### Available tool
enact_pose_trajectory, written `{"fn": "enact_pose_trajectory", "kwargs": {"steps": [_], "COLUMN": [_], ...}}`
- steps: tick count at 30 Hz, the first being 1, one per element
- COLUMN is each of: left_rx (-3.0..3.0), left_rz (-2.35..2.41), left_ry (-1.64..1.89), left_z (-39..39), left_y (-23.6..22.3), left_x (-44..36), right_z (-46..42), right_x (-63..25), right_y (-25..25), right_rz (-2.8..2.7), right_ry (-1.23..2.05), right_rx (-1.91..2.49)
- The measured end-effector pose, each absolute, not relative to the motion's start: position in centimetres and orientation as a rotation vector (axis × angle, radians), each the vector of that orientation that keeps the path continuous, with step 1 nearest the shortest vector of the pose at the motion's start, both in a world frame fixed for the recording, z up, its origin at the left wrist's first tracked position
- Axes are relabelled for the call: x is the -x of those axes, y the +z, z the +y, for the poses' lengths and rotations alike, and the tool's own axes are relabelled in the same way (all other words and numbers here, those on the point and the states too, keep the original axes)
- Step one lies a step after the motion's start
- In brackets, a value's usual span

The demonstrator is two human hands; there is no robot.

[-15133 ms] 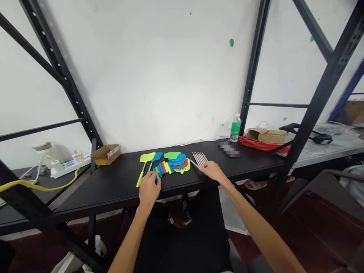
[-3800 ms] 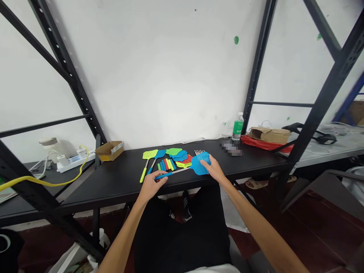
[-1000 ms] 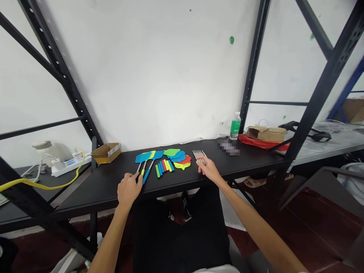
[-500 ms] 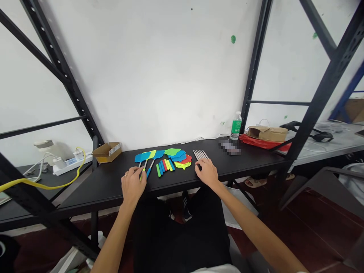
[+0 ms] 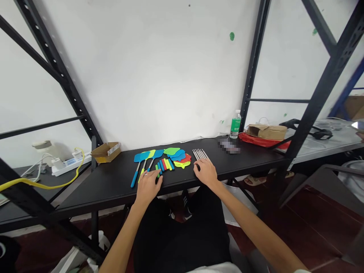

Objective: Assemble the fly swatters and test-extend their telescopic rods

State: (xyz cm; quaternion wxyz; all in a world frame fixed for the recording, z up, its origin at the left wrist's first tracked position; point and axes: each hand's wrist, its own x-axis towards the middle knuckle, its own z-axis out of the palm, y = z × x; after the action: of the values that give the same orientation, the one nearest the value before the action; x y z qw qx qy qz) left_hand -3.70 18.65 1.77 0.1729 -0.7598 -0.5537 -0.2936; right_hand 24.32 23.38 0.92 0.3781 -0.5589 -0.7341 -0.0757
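My left hand [image 5: 149, 186] hovers over the near end of the green handle grip [image 5: 156, 167], fingers loosely bent and thumb apart; contact is unclear. That grip is in a row of short blue, red, yellow and green handle grips [image 5: 167, 164]. To its left lie three assembled fly swatters [image 5: 138, 167], two blue and one yellow-green, partly covered by my left hand. My right hand [image 5: 205, 171] rests at the near ends of several thin metal rods [image 5: 200, 153], thumb apart from the fingers. Loose fly swatter heads [image 5: 176, 154] in green, blue, red and yellow overlap between the hands.
Everything lies on a black table [image 5: 110, 184] against a white wall. An open cardboard box [image 5: 105, 152] stands left; a water bottle [image 5: 235, 124] is at the back right, beside a brown carton [image 5: 267, 132] on red plastic [image 5: 258, 141]. A yellow cable [image 5: 51, 186] crosses the left side.
My left hand has left the swatter handles and moved right to the green grip, uncovering the blue swatter's handle. My right hand stays by the rods.
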Motion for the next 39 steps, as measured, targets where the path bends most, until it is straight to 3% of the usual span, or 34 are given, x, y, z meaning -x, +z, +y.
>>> {"fn": "enact_pose_trajectory", "kwargs": {"steps": [24, 31, 39], "left_rx": [2.075, 2.025, 1.974], "left_rz": [-1.790, -1.856, -1.928], "left_ry": [-1.105, -0.943, -0.718], "left_z": [18.4, 18.4, 18.2], "left_y": [2.6, 2.5, 2.9], "left_x": [4.4, 4.5, 4.3], "right_z": [22.8, 22.7, 23.5], "right_x": [-24.3, -24.8, -25.5], "right_y": [1.2, 1.9, 3.2], "right_rz": [-1.923, -1.934, -1.917], "right_ry": [-0.090, 0.010, 0.099], "right_rx": [1.357, 1.341, 1.835]}}
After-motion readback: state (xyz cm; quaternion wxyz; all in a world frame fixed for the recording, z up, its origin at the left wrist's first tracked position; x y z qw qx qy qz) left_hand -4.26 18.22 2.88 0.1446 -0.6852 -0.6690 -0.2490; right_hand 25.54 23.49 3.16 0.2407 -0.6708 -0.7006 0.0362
